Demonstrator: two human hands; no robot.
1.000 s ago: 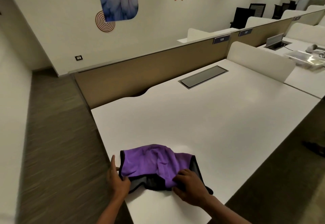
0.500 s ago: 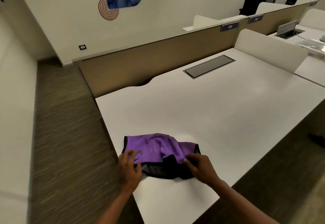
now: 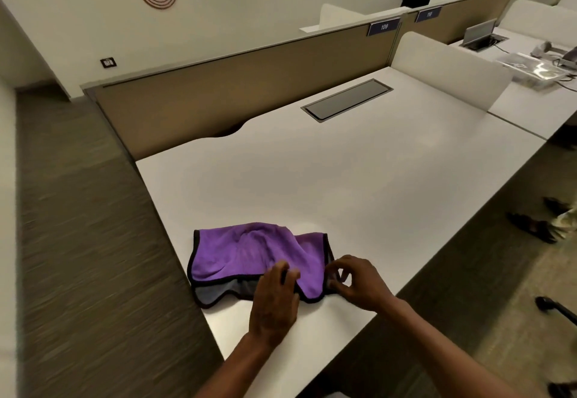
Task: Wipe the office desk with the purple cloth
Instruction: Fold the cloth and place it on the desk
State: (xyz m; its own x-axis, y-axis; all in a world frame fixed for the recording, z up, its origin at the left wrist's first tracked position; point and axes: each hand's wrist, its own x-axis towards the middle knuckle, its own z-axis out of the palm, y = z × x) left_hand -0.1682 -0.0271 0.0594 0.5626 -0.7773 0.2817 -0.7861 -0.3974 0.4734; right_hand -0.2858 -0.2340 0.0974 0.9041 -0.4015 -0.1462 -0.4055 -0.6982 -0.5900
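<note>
A purple cloth [image 3: 249, 254] with a black hem and a grey underside lies rumpled near the front left corner of the white office desk [image 3: 343, 172]. My left hand [image 3: 274, 297] rests palm down on the cloth's near edge, fingers pressing into the fabric. My right hand [image 3: 359, 282] pinches the cloth's right corner between thumb and fingers. Both forearms reach in from the bottom of the view.
A closed cable hatch [image 3: 346, 99] is set into the desk's far side, before a brown partition [image 3: 237, 85]. A white divider [image 3: 449, 69] bounds the right side. The neighbouring desk holds a plastic-wrapped item [image 3: 537, 69]. Someone's sandalled foot [image 3: 530, 226] shows on the floor at right.
My left hand has moved from the cloth's left corner to its near middle edge. My right hand has shifted to the right corner. The cloth has been spread out wider.
</note>
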